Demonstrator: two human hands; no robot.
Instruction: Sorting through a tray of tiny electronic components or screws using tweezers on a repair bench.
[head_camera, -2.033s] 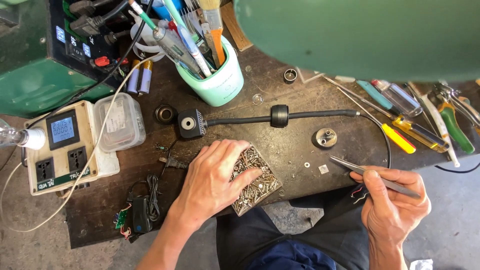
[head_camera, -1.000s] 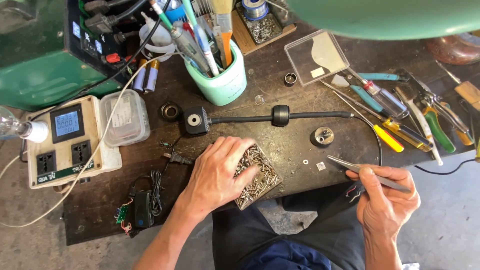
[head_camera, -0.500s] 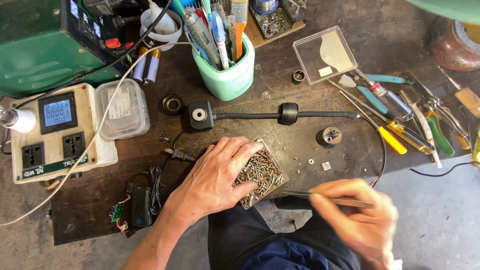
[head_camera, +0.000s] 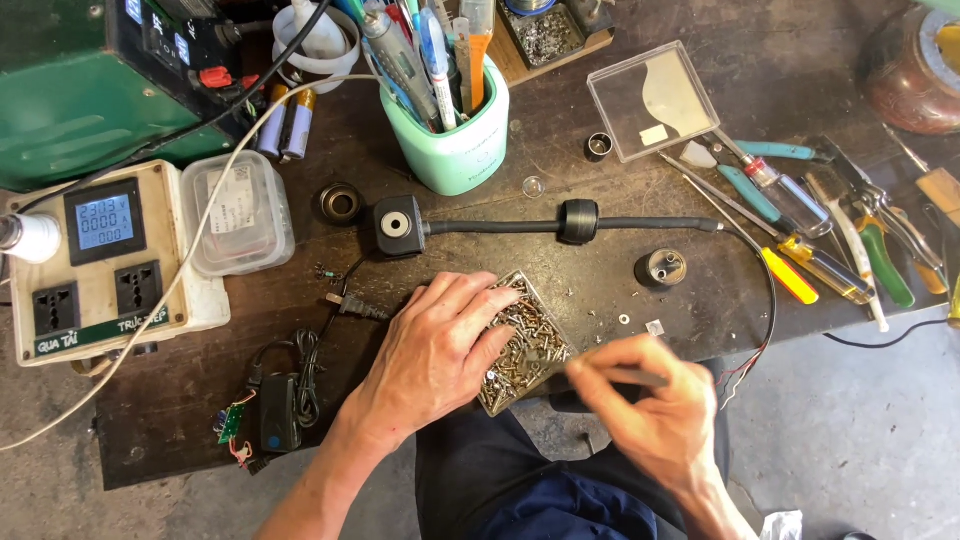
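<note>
Left hand (head_camera: 440, 345) lies spread flat over the screw tray (head_camera: 525, 345), which overhangs the near table edge (head_camera: 180, 440) (one nudge could tip it), while right hand (head_camera: 650, 405) pinches tweezers (head_camera: 600, 372), blurred, into the screws; a pick could slip.

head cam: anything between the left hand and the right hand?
Yes. In the head view the small tray of screws sits between them: the left hand rests on its left side, while the right hand brings tweezers to it.
</note>
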